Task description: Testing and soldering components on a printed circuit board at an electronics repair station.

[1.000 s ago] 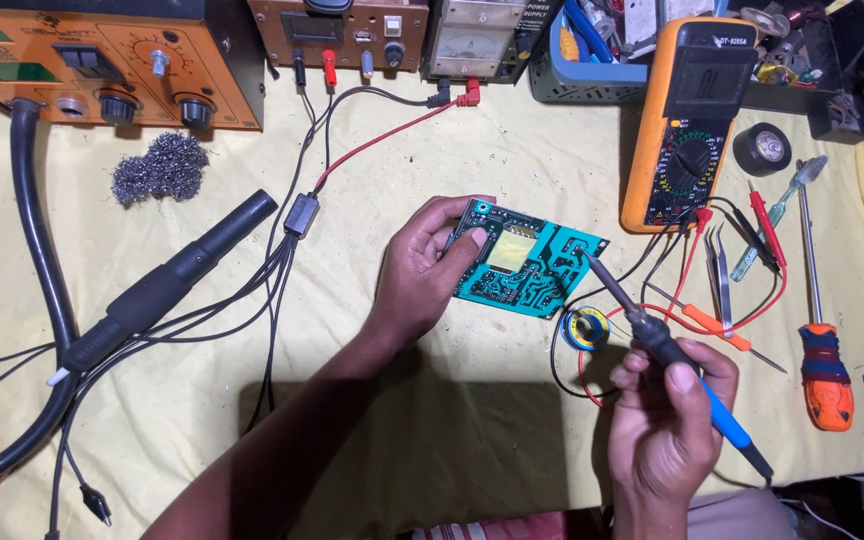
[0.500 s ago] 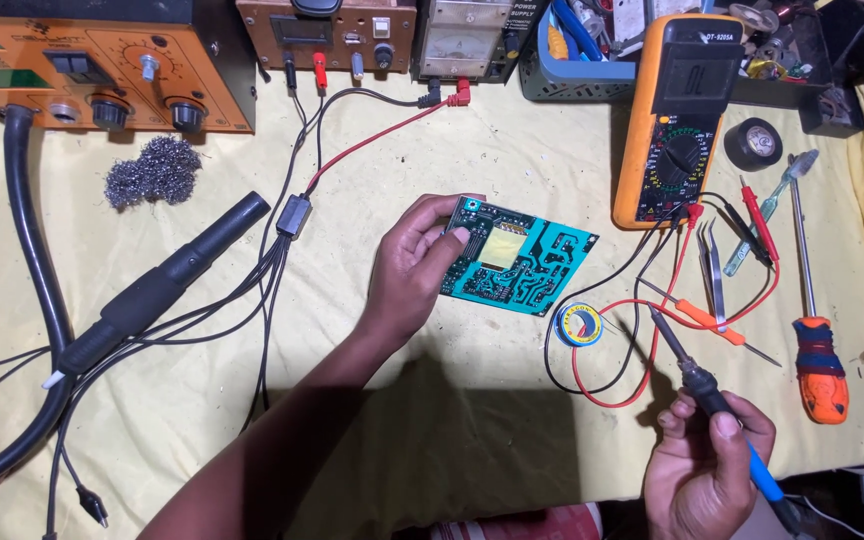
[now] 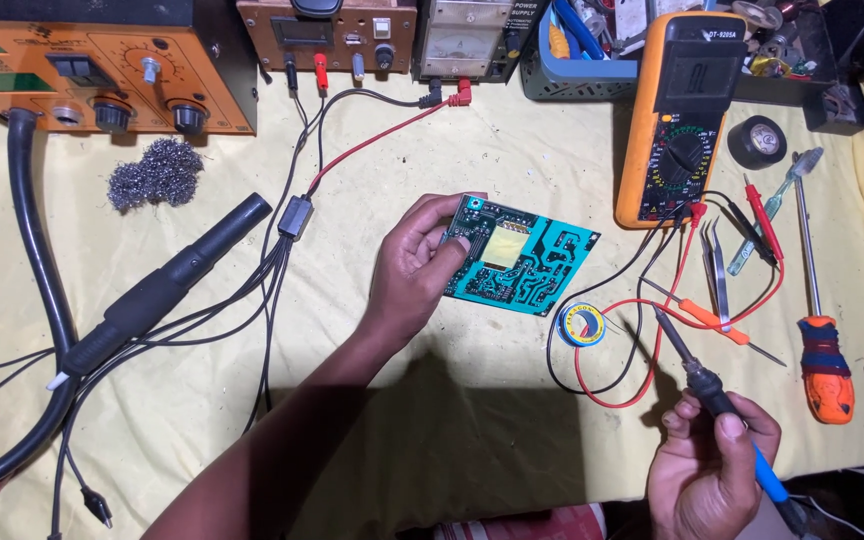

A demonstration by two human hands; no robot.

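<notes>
Nearest me, my right hand (image 3: 712, 470) is closed around a soldering iron (image 3: 717, 392), its tip raised and pointing up-left, well clear of the board. Just beyond the tip lies a small solder spool (image 3: 582, 325) among red and black leads. Farther out, my left hand (image 3: 414, 272) pinches the left edge of the teal circuit board (image 3: 527, 260), holding it flat on the yellow cloth (image 3: 512, 160). I judge this a pause between joints; next, the tip must reach the board precisely.

A teal circuit board (image 3: 524, 265) with a yellow patch lies on the pale yellow cloth (image 3: 492, 150), near an orange multimeter (image 3: 680, 120).
</notes>
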